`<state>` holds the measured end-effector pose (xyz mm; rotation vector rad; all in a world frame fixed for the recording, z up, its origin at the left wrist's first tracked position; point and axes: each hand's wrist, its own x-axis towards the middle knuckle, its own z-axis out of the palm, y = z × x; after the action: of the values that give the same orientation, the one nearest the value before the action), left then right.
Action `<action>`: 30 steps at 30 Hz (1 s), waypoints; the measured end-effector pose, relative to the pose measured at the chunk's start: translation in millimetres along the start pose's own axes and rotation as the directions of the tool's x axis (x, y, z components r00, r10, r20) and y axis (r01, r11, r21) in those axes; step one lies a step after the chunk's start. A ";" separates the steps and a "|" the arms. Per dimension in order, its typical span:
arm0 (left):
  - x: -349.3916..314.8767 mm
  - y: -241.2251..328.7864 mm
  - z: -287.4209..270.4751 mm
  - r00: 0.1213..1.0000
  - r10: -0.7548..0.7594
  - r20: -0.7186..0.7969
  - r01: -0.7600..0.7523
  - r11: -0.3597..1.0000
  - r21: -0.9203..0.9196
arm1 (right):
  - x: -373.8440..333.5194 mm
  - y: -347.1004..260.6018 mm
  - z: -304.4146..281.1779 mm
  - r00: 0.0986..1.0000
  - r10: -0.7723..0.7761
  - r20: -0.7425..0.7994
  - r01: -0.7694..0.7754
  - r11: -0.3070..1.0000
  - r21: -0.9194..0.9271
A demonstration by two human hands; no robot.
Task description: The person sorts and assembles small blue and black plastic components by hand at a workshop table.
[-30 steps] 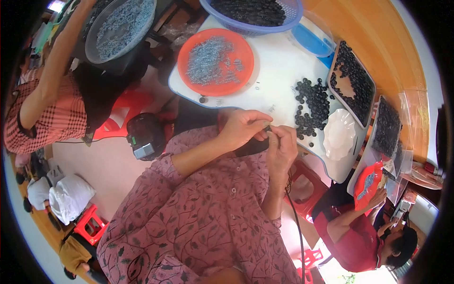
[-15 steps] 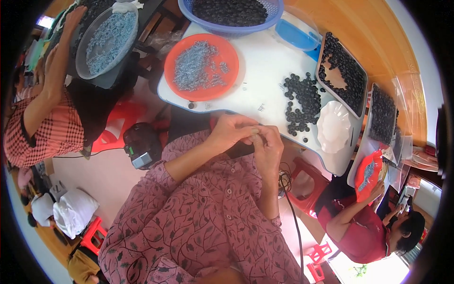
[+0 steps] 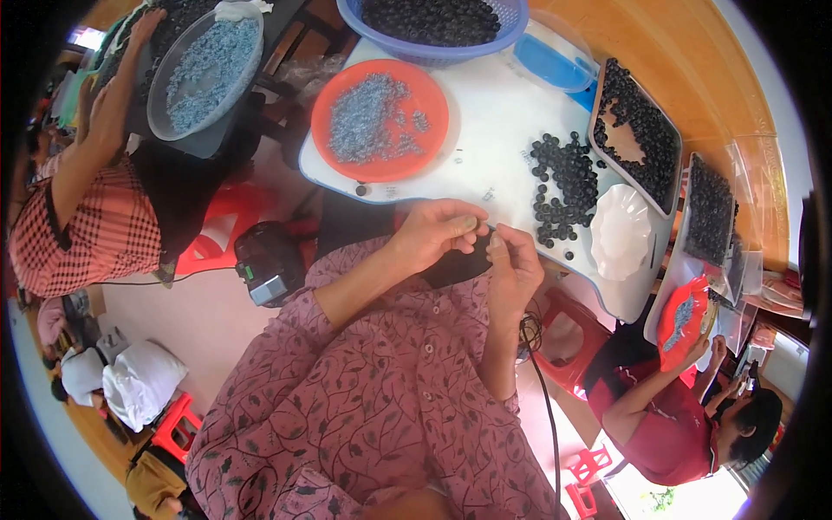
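Over the near edge of the white table (image 3: 472,113), my left hand (image 3: 436,236) and my right hand (image 3: 514,267) face each other with a small gap between the fingertips. Both have thumb and fingers pressed together in a pinch. Something tiny and dark seems to be at the left fingertips, too small to name; what the right pinch holds is hidden. Beyond my left hand lies an orange-red plate (image 3: 438,143) with a heap of small clear bluish pieces (image 3: 368,117). Small round black pieces (image 3: 563,186) are spread on the tabletop beyond my right hand.
A blue-purple basket (image 3: 438,54) of black pieces stands at the far edge. At right are a white scalloped dish (image 3: 622,232), a tray (image 3: 674,195) of black pieces and a blue container (image 3: 555,65). Co-workers sit at left (image 3: 91,217) and right (image 3: 663,425). A dark cable (image 3: 546,407) hangs beside me.
My hands were touching at the fingertips and have now drawn slightly apart, both still pinching. The whole view has shifted a little. The person at right has raised a hand near the red dish.
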<state>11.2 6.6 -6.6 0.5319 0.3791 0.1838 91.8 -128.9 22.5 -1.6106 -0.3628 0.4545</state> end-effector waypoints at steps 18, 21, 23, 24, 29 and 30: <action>1.4 0.6 10.6 0.998 0.048 -0.042 -0.041 0.987 0.153 | -0.7 -17.2 15.1 0.978 -0.203 0.045 0.206 0.973 -0.098; 1.2 3.2 11.7 1.000 0.030 -0.011 -0.027 0.986 0.165 | 1.3 -11.7 12.2 0.943 -0.315 0.108 0.329 0.931 -0.156; 1.2 4.9 11.9 1.000 0.020 -0.010 -0.018 0.986 0.166 | 1.7 -6.6 10.6 0.942 -0.314 0.118 0.329 0.933 -0.142; 1.3 5.2 11.2 0.999 0.033 -0.012 -0.030 0.985 0.168 | 2.2 -7.6 11.4 0.942 -0.315 0.117 0.330 0.934 -0.140; 11.3 37.0 18.0 0.976 0.163 -0.143 -0.100 0.922 0.373 | 0.0 -12.0 14.7 0.982 -0.182 0.044 0.185 0.979 -0.086; 16.2 49.5 18.0 0.962 0.224 -0.157 -0.148 0.910 0.388 | 0.0 -10.6 14.0 0.982 -0.183 0.043 0.186 0.979 -0.084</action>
<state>29.6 44.6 28.8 0.9331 0.5635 0.3561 85.2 -115.9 32.1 -1.6378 -0.5604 0.3294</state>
